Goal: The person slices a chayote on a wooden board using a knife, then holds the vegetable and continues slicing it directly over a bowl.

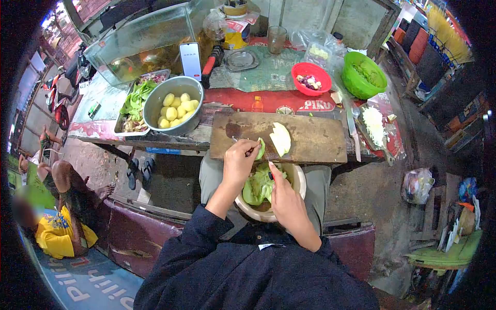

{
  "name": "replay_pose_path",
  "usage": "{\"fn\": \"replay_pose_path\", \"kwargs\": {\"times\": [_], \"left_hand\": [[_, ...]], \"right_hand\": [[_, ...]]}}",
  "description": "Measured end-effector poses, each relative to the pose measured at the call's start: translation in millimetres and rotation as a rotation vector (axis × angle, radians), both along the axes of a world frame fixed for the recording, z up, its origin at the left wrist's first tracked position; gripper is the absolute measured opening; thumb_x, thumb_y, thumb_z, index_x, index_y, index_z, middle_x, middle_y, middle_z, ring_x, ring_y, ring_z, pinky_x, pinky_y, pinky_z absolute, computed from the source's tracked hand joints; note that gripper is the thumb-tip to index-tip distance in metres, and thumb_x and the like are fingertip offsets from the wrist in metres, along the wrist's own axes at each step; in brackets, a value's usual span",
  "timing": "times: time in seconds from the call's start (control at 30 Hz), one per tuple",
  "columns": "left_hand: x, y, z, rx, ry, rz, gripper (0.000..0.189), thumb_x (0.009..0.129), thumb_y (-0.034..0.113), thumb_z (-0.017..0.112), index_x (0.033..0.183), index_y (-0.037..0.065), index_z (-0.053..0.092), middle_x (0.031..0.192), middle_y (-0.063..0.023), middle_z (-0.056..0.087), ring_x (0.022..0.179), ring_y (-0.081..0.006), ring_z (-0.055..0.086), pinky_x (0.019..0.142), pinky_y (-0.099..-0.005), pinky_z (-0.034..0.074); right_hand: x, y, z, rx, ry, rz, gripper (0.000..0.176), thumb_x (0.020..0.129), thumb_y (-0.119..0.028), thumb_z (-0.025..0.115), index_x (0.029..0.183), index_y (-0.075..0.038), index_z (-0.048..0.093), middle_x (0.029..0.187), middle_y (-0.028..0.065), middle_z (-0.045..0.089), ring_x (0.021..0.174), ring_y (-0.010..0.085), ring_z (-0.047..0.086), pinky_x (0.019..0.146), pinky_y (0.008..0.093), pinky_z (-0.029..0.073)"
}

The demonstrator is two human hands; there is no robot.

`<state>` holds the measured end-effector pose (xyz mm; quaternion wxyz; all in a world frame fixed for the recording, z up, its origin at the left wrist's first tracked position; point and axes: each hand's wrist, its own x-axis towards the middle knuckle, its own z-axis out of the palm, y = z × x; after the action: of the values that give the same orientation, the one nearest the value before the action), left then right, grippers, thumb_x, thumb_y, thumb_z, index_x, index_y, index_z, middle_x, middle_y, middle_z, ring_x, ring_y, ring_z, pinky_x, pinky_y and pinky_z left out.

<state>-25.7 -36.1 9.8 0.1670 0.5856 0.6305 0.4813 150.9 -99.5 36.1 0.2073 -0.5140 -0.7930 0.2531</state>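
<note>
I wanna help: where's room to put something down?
The board is bare between the pale slices and the knife. So is the green cover between the metal dish and red bowl. It's crowded left, around the potato basin, and right, around the green bowl.

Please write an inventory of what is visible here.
Table: 1, red-green, ahead
Board: 1, brown, table's edge
Cut pieces: several, pale, on board
Tub: 1, cream, below board
Peelings: several, green, in tub
Pot: 1, grey, table's left
Potatoes: many, yellow, in pot
Tray: 1, silvery, beside pot
Leaves: many, green, in tray
Tank: 1, clear, behind tray
Phone: 1, pale-screened, behind pot
Small bowl: 1, red, table's right
Large bowl: 1, green, beside small bowl
Knife: 1, silvery, right of board
Shreds: one heap, white, beside knife
Person: 1, yellow-shirted, far left
Sandals: 2, dark, on ground
Left hand: 1, dark-sleeved, at board, holding green piece
Right hand: 1, dark-sleeved, over tub, holding red-handled tool
</note>
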Motion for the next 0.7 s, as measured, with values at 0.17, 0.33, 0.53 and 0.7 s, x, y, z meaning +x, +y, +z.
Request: {"fn": "replay_pose_path", "kwargs": {"times": [0.17, 0.33, 0.53, 0.7], "left_hand": [[1, 0, 1, -0.063, -0.029, 0.003, 0.017, 0.087, 0.008, 0.076, 0.103, 0.003, 0.078, 0.101, -0.0138, 0.075, 0.082, -0.0241, 0.072, 0.074, -0.0324, 0.058], [4, -2, 1, -0.041, -0.012, 0.021, 0.017, 0.087, 0.008, 0.076, 0.103, 0.003, 0.078, 0.099, -0.0132, 0.075, 0.08, -0.0231, 0.072, 0.073, -0.0316, 0.057], [3, -2, 0, -0.035, -0.123, 0.035, 0.013, 0.088, 0.008, 0.077, 0.098, 0.001, 0.077, 0.093, -0.0117, 0.076, 0.075, -0.0188, 0.072, 0.069, -0.0295, 0.057], [6, -2, 1, -0.015, -0.134, 0.044, 0.011, 0.088, 0.009, 0.077, 0.095, 0.0, 0.076, 0.092, -0.0114, 0.076, 0.072, -0.0169, 0.071, 0.067, -0.029, 0.056]], "right_hand": [[-6, 5, 0, -0.172, -0.042, -0.036, 0.062, 0.1, -0.012, 0.046, 0.158, -0.016, 0.024, 0.095, 0.0283, 0.066, 0.083, 0.0496, 0.067, 0.075, 0.0593, 0.055], [-16, 19, 0, -0.217, -0.065, -0.021, 0.061, 0.1, -0.011, 0.044, 0.157, -0.013, 0.023, 0.097, 0.0312, 0.067, 0.088, 0.0502, 0.067, 0.078, 0.0592, 0.053], [-9, 10, 6, -0.299, -0.013, -0.042, 0.056, 0.103, -0.011, 0.04, 0.156, -0.011, 0.023, 0.105, 0.0364, 0.065, 0.093, 0.053, 0.065, 0.081, 0.0613, 0.05], [-1, 1, -6, -0.198, 0.155, -0.081, 0.049, 0.105, -0.01, 0.041, 0.152, -0.01, 0.027, 0.103, 0.0361, 0.066, 0.093, 0.055, 0.063, 0.079, 0.0607, 0.048]]}}
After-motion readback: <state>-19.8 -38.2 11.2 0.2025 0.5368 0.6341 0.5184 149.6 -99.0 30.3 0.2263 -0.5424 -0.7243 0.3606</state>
